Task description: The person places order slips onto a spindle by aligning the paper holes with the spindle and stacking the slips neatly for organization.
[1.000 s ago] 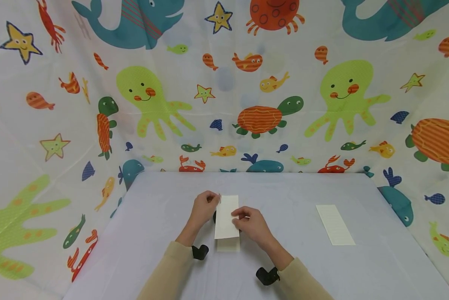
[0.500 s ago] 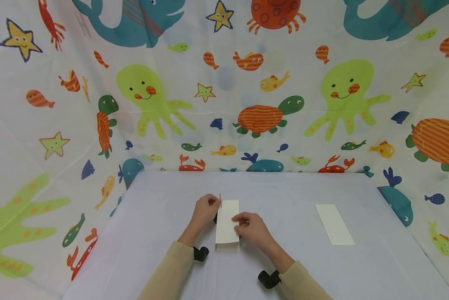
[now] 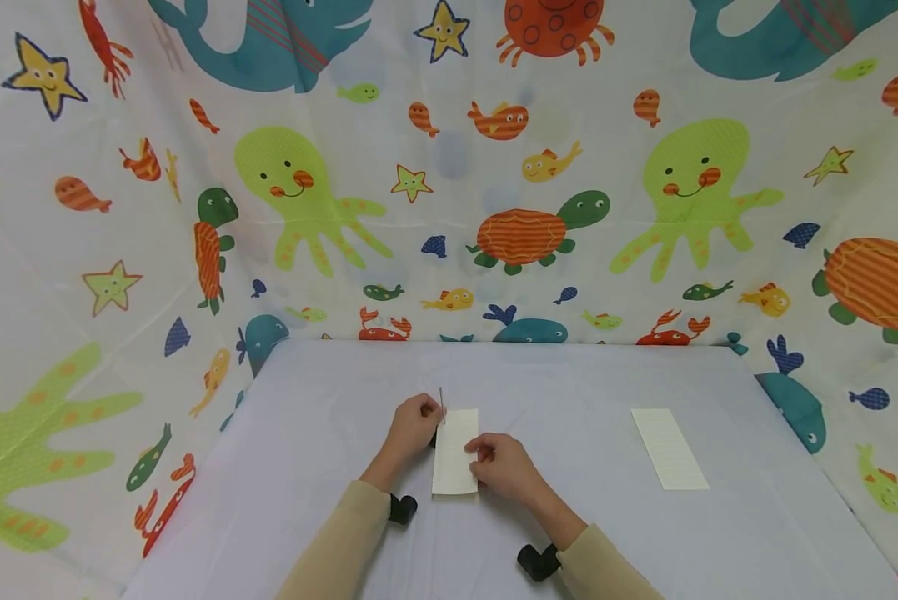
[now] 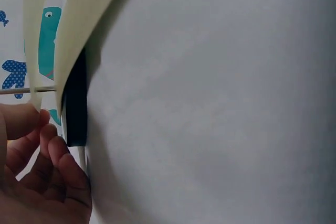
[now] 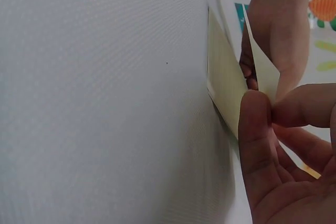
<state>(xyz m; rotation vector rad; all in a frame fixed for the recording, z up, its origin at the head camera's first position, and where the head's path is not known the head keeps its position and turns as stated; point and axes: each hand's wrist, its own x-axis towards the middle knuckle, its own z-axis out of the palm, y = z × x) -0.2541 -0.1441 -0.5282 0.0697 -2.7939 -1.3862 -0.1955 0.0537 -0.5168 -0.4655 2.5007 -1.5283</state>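
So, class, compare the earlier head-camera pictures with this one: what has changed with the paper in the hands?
The cream paper has come down toward the table, covering the strip seen beneath it earlier. The right hand and left hand still hold it. The lined sheet has not moved.

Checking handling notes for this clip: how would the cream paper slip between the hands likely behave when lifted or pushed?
The paper slip looks thin and probably floppy: in the right wrist view it bows where the right hand pinches its edge. It is likely very light, so a push would probably slide it across the smooth table. It would likely crease easily.
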